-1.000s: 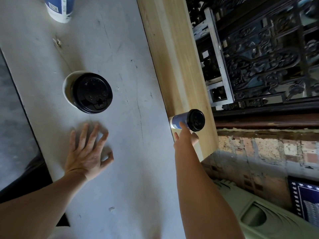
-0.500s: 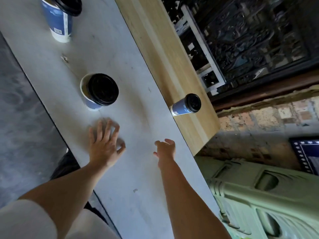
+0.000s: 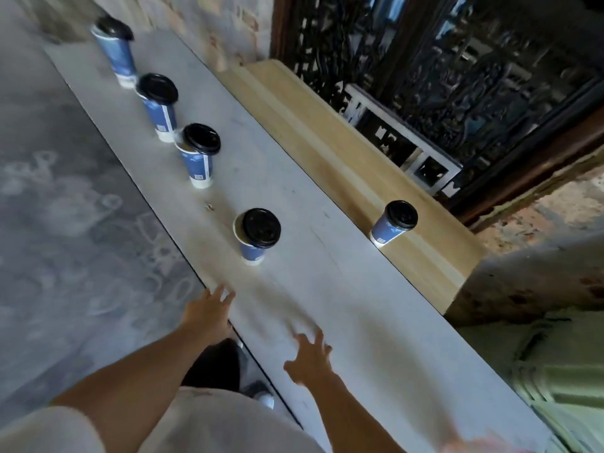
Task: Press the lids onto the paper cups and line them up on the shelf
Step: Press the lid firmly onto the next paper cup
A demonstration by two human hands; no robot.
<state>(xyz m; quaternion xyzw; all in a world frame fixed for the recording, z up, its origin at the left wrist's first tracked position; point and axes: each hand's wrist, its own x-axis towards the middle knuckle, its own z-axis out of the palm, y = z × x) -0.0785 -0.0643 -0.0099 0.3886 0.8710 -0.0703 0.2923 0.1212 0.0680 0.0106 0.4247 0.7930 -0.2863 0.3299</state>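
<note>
Both hands hold nothing: left hand (image 3: 209, 310) splayed at the table's (image 3: 359, 322) edge, right hand (image 3: 309, 358) blurred, fingers spread. One lidded cup (image 3: 394, 223) stands on the wooden shelf (image 3: 327, 142), well beyond the right hand. The nearest table cup (image 3: 258, 237) is ahead of the left.

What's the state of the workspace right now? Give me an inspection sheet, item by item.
Surface: scuffed white table; wooden shelf along its far side.
Job's things: shelf cup stands lidded on the shelf. On the table, nearest cup and second cup have lids sitting off-centre; third cup and farthest cup are lidded, seating too blurred to judge.
Clutter: small brown speck on the table.
Hands: left hand at the table's near edge, fingers spread, empty; right hand over the table, fingers spread, empty.
Cables: nothing seen.
Surroundings: dark carved screen, brick wall, green plastic object, grey floor.
</note>
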